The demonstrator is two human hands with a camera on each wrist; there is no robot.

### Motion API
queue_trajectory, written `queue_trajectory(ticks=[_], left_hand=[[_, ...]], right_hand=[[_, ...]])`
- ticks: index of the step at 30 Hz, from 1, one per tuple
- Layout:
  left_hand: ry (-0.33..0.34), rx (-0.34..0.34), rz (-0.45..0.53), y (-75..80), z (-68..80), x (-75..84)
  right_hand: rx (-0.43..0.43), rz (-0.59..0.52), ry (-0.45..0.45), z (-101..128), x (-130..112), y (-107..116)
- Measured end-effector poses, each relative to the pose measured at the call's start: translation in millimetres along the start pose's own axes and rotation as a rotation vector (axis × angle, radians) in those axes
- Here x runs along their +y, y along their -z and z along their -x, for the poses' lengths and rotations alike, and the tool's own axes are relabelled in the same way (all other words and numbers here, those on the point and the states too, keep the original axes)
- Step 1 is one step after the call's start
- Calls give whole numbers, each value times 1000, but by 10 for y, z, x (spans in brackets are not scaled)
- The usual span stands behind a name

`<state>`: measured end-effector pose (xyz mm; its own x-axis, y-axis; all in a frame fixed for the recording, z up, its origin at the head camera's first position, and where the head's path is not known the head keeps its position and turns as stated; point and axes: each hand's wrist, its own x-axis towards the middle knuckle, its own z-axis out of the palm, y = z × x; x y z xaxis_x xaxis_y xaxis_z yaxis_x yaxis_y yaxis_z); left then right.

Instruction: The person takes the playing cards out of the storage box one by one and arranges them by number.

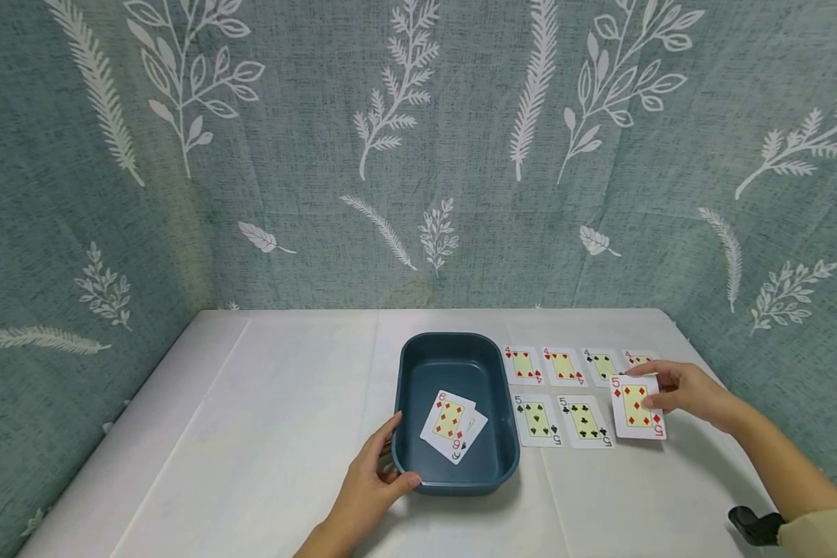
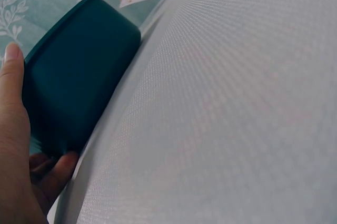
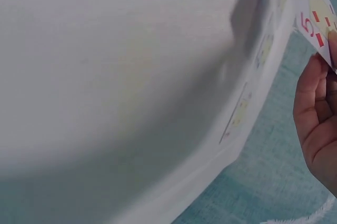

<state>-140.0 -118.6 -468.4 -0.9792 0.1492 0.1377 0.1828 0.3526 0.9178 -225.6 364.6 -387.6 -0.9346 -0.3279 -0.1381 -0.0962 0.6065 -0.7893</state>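
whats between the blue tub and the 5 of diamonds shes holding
In the head view, two black fives lie face up on the cloth between the tub and the 5 of diamonds in the right hand.

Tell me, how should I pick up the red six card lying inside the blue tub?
Probably pinch the six of diamonds by its lower corner, reaching straight down from above. It lies flat, overlapping another card in the tub, so that edge sits slightly raised, and the tub's walls block sideways reaching.

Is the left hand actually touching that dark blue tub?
Touching. In the left wrist view, the left hand wraps the tub, thumb and fingers pressed against its corner.
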Motion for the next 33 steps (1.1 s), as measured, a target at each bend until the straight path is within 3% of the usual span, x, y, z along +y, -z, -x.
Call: queue_trajectory(ticks=[10,26,33], left_hand=[[-11,24,14,-14,-20,-12],[-18,17,-1,-7,-12,-25],[-19,15,21,-10,-11,-13]], right_hand=[[-9,1,-15,5,112,-71],[41,142,-38,-84,171,-196],[30,139,-75,-119,161,-217]])
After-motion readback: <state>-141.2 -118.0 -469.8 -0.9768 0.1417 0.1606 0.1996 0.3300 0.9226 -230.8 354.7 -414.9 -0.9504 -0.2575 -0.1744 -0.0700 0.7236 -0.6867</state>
